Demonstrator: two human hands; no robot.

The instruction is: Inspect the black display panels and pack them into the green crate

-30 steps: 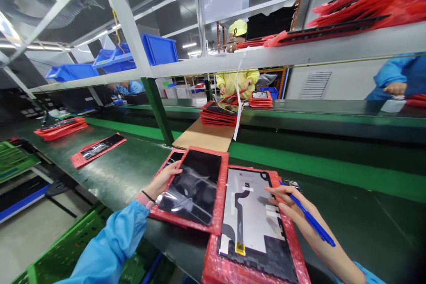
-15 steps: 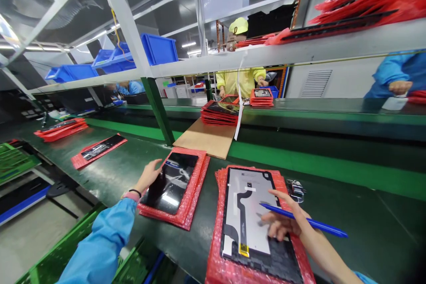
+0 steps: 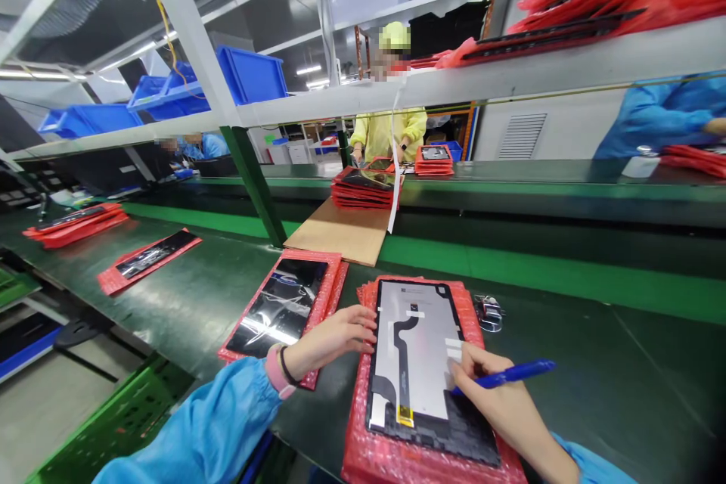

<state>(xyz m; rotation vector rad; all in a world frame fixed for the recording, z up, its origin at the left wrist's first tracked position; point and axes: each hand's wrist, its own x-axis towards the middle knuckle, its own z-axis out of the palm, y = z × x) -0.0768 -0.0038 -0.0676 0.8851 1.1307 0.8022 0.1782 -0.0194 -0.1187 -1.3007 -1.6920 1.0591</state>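
A tablet screen panel, its silver-grey back facing up, lies on a stack of red bubble-wrap bags. At the panel's left edge is my left hand, its fingers stretched out and holding nothing. My right hand grips a blue pen, which slants across the hand. Its fingertips are at the panel's right side, close to small white strips; whether they touch these I cannot tell. A glossy black screen lies on red bubble wrap to the left, behind my left forearm.
Another screen on red wrap and a red stack lie farther left. A clear and metallic item sits right of the panel. Ahead, a red stack rests on a brown board near a green post. Co-workers sit or stand beyond.
My left hand has left the black screen and moved right to the panel's edge. My right hand has closed its fingers and lowered to the panel, the pen still in it.
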